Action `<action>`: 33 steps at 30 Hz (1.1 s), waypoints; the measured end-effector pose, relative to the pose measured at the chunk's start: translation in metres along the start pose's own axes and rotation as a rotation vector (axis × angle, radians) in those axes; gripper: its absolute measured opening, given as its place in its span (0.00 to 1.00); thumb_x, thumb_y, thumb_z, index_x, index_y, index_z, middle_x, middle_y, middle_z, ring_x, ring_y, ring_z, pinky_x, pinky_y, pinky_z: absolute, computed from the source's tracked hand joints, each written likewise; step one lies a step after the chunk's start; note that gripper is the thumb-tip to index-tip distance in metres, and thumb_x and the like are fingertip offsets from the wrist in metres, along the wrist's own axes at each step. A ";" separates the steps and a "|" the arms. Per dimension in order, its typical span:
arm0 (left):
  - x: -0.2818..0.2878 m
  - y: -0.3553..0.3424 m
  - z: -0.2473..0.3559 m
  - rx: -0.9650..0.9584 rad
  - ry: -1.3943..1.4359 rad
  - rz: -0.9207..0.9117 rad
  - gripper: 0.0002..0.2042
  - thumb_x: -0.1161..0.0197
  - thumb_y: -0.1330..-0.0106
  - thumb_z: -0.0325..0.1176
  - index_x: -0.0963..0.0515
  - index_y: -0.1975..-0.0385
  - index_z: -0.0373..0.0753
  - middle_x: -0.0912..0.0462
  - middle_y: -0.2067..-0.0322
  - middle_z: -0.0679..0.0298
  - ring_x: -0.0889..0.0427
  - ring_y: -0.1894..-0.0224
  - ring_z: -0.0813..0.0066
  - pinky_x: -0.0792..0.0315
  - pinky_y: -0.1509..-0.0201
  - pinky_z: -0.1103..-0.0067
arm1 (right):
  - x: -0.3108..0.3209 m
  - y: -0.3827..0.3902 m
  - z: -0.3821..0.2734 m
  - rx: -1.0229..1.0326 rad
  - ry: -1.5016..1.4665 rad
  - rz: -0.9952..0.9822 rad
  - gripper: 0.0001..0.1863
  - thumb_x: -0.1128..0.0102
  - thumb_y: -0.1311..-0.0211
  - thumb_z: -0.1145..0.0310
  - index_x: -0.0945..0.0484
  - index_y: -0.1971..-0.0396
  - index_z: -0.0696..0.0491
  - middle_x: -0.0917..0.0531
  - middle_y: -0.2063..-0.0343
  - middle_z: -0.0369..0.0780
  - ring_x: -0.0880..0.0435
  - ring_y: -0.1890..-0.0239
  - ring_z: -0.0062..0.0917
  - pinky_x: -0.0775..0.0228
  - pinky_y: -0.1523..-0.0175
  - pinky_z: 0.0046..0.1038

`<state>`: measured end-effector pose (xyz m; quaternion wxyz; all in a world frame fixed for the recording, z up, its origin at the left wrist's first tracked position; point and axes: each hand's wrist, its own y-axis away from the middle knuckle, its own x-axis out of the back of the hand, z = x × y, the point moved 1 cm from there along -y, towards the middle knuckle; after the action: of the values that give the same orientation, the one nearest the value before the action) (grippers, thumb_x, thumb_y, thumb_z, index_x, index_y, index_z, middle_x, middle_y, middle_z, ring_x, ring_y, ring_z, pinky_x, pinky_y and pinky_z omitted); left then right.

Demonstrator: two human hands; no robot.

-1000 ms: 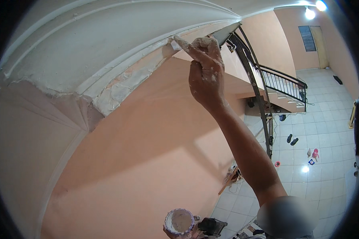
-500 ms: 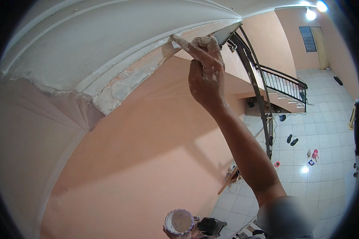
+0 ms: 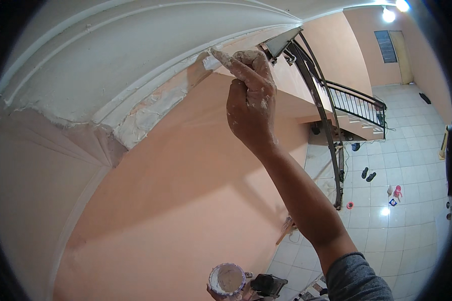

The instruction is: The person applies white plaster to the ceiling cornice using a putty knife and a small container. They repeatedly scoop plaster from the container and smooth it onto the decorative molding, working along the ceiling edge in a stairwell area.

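My right hand, smeared with white paste, is raised to the top of the wall. Its index finger reaches forward along the moulding and the other fingers are curled in. At the fingertip shows the small pale blade of a putty knife, against the strip under the white cornice; its handle is hidden in the hand. Rough white filler covers part of that strip. Low in the view, my left hand, mostly hidden, holds a round tub with whitish paste inside.
The peach wall drops far down to a tiled floor. Dark metal railing beams and a staircase stand at right. Sandals and small items lie on the floor. A black object is beside the tub.
My right hand has moved slightly left along the moulding with the putty knife, and its forearm shifted with it. The tub has barely moved.
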<state>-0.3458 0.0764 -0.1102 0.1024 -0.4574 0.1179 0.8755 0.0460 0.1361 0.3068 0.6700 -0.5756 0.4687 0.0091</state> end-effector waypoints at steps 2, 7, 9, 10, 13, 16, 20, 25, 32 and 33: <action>-0.006 0.002 -0.001 -0.008 0.008 0.019 0.43 0.41 0.48 0.71 0.32 0.35 0.50 0.26 0.40 0.53 0.23 0.43 0.43 0.22 0.51 0.43 | 0.000 -0.001 -0.002 0.041 0.027 0.002 0.25 0.55 0.48 0.85 0.14 0.54 0.54 0.24 0.64 0.46 0.24 0.57 0.38 0.32 0.45 0.36; -0.009 0.008 -0.001 -0.014 0.051 0.079 0.42 0.42 0.47 0.71 0.32 0.35 0.51 0.26 0.40 0.54 0.22 0.44 0.43 0.22 0.51 0.44 | 0.002 -0.008 0.012 0.093 0.104 0.012 0.24 0.53 0.48 0.86 0.14 0.55 0.52 0.23 0.64 0.46 0.24 0.57 0.40 0.31 0.48 0.38; -0.002 0.009 0.000 -0.006 0.024 0.075 0.42 0.42 0.47 0.71 0.32 0.35 0.51 0.26 0.39 0.54 0.23 0.43 0.43 0.22 0.50 0.44 | 0.004 -0.009 0.014 0.065 0.134 0.021 0.26 0.56 0.49 0.85 0.14 0.55 0.54 0.23 0.65 0.45 0.23 0.57 0.36 0.33 0.43 0.33; -0.001 0.009 0.001 -0.005 0.012 0.069 0.42 0.42 0.47 0.71 0.32 0.35 0.51 0.26 0.39 0.54 0.23 0.43 0.43 0.22 0.50 0.44 | 0.005 -0.008 0.014 0.053 0.132 0.022 0.26 0.56 0.49 0.85 0.14 0.55 0.54 0.23 0.64 0.45 0.23 0.57 0.37 0.33 0.43 0.33; 0.001 0.010 0.001 -0.014 0.000 0.054 0.42 0.43 0.47 0.71 0.33 0.35 0.51 0.27 0.39 0.54 0.23 0.43 0.43 0.22 0.50 0.44 | 0.007 -0.008 0.014 0.066 0.114 0.020 0.24 0.54 0.48 0.85 0.13 0.56 0.53 0.22 0.64 0.46 0.23 0.57 0.39 0.32 0.45 0.36; 0.001 0.011 0.001 -0.014 -0.003 0.037 0.43 0.42 0.47 0.71 0.33 0.35 0.50 0.27 0.39 0.53 0.23 0.43 0.42 0.22 0.50 0.44 | 0.005 -0.008 0.014 0.146 0.102 0.017 0.23 0.51 0.48 0.86 0.13 0.58 0.51 0.22 0.63 0.47 0.25 0.56 0.43 0.30 0.50 0.41; -0.002 0.013 0.002 -0.019 0.000 0.018 0.43 0.42 0.47 0.71 0.33 0.34 0.50 0.27 0.38 0.53 0.23 0.43 0.42 0.22 0.50 0.43 | 0.005 -0.009 0.021 0.081 0.096 0.033 0.21 0.50 0.47 0.85 0.12 0.60 0.52 0.22 0.63 0.48 0.24 0.55 0.43 0.31 0.49 0.41; -0.004 0.013 0.001 -0.030 0.011 0.007 0.44 0.42 0.47 0.72 0.34 0.34 0.49 0.28 0.38 0.52 0.23 0.42 0.42 0.22 0.50 0.43 | 0.005 -0.009 0.016 0.066 0.074 0.030 0.19 0.47 0.47 0.85 0.12 0.61 0.51 0.22 0.63 0.48 0.25 0.56 0.43 0.32 0.49 0.39; -0.002 0.012 0.001 -0.045 -0.066 0.002 0.44 0.41 0.48 0.72 0.34 0.34 0.50 0.28 0.37 0.54 0.25 0.40 0.44 0.24 0.48 0.43 | 0.002 -0.012 0.020 0.173 0.138 0.063 0.19 0.49 0.47 0.87 0.13 0.62 0.54 0.22 0.63 0.45 0.22 0.58 0.38 0.30 0.50 0.35; -0.001 0.012 0.001 -0.030 -0.030 0.017 0.44 0.40 0.48 0.71 0.34 0.34 0.50 0.29 0.37 0.54 0.26 0.39 0.45 0.24 0.48 0.42 | 0.003 -0.013 0.020 0.179 0.170 0.064 0.19 0.51 0.47 0.88 0.13 0.62 0.56 0.22 0.64 0.44 0.21 0.59 0.36 0.29 0.51 0.33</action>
<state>-0.3498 0.0657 -0.1073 0.0901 -0.4445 0.1068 0.8848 0.0672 0.1453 0.3125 0.6758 -0.4972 0.5408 -0.0602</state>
